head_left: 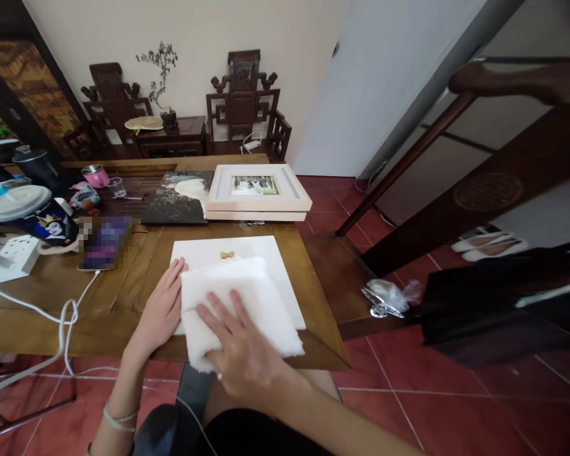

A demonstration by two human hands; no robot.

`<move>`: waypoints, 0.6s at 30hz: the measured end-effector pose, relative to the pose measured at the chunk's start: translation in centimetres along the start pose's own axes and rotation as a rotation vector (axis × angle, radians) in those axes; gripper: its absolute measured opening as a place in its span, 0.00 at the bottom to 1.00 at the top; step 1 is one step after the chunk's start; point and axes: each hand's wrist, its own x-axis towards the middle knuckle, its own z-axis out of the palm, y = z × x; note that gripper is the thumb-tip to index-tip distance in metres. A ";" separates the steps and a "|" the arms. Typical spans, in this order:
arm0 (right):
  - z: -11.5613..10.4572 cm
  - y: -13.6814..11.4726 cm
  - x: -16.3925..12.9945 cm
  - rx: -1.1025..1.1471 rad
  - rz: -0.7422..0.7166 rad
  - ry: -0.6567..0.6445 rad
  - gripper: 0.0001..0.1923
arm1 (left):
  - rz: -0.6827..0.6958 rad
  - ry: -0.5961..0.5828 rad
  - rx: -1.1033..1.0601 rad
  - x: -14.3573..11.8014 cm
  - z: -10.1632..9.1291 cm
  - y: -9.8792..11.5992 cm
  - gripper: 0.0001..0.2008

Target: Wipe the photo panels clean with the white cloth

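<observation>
A white fluffy cloth (251,297) lies on a white flat board (204,252) at the front edge of the wooden table (123,278). My right hand (240,351) presses flat on the cloth, fingers spread. My left hand (161,307) rests on the board's left edge and touches the cloth's side. A small gold hanger (227,255) shows on the board just beyond the cloth.
Two stacked light wooden photo frames (259,193) and a dark painted canvas (180,197) lie further back. To the left are a phone (105,244) with a white cable (69,313), cups and a power strip (16,248). A dark chair (479,190) stands on the right.
</observation>
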 end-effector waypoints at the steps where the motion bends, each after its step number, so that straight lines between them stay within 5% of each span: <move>1: 0.0 0.1 -0.6 0.015 -0.028 0.014 0.09 | 0.004 -0.001 0.006 0.0 0.0 0.0 0.24; 10: -3.8 6.2 -3.5 -0.039 0.189 0.198 0.15 | -0.041 -0.015 0.031 0.2 -0.1 0.7 0.25; 14: -4.1 8.1 -2.1 -0.136 0.271 0.127 0.22 | -0.036 -0.019 0.031 0.2 -0.2 0.6 0.25; 18: -3.5 6.6 -2.3 -0.151 0.265 0.042 0.25 | -0.029 -0.006 0.018 0.3 -0.3 0.4 0.25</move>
